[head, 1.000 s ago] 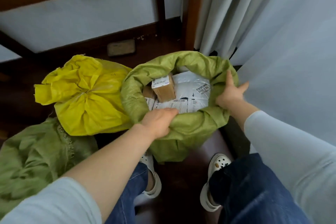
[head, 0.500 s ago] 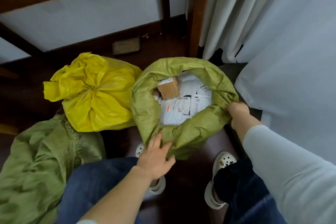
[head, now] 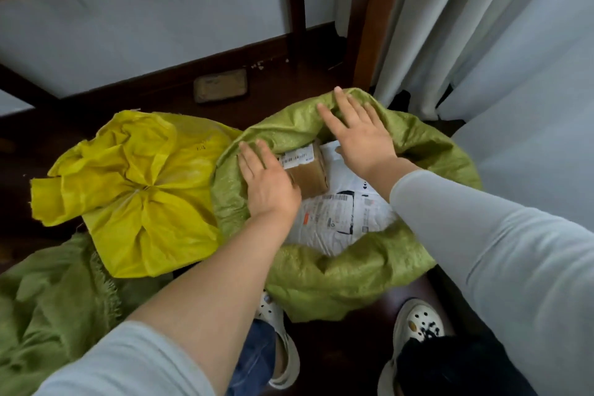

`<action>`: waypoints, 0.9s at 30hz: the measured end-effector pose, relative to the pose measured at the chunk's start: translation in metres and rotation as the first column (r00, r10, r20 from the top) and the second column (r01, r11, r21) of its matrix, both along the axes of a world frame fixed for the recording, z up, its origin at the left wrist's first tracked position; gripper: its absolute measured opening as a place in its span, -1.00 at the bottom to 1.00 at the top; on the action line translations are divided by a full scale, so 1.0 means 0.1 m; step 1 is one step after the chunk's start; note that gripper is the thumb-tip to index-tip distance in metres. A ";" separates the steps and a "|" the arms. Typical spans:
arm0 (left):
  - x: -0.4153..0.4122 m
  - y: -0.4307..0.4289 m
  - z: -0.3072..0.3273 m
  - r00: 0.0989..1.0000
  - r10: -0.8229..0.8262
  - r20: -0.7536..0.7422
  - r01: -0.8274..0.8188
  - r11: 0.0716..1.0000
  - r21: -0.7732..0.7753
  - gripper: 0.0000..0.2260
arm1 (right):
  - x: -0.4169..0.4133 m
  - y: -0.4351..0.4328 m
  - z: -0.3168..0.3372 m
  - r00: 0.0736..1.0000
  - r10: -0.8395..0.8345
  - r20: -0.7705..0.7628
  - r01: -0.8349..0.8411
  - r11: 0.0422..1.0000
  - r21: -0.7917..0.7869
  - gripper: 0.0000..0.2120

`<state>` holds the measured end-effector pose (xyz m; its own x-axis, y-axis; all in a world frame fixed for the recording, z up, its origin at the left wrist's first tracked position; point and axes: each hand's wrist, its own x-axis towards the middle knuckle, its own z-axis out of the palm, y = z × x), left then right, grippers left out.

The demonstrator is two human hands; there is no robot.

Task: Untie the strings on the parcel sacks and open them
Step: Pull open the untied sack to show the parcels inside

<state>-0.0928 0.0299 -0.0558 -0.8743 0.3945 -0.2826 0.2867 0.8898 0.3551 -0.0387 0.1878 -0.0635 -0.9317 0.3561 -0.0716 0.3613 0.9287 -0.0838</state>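
Having been shifted to the far rim of the opened green woven sack [head: 353, 276], left hand [head: 270, 185] and right hand [head: 358, 137] were laid flat, gripping nothing; the yellow woven sack [head: 144, 202] alongside was left tied.

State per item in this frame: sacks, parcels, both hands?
Green woven sack, centre: open, rim rolled down, parcels showing.
Yellow woven sack: mouth gathered, tied shut.
Crumpled green sack, lower left: mouth hidden, cannot tell.
Brown cardboard box: closed, inside the open sack.
White plastic mailer: flat, label up.
Left hand: open, fingers on left rim.
Right hand: open, fingers on far rim.
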 end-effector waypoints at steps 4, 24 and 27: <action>-0.19 0.05 -0.16 1.000 0.008 -0.029 -0.010 0.996 -0.093 -0.17 | -0.29 0.12 -0.15 0.999 -0.022 0.022 0.022 1.000 0.001 -0.37; -0.59 0.28 -0.27 0.919 0.201 0.338 -0.280 0.938 0.203 -0.59 | -0.21 0.61 0.05 0.909 -0.408 0.085 0.386 0.746 -0.542 -0.63; -0.56 0.32 -0.35 0.758 0.412 0.505 -0.565 0.801 0.196 -0.58 | 0.06 0.50 0.07 0.943 -0.270 -0.193 0.252 0.961 -0.112 -0.62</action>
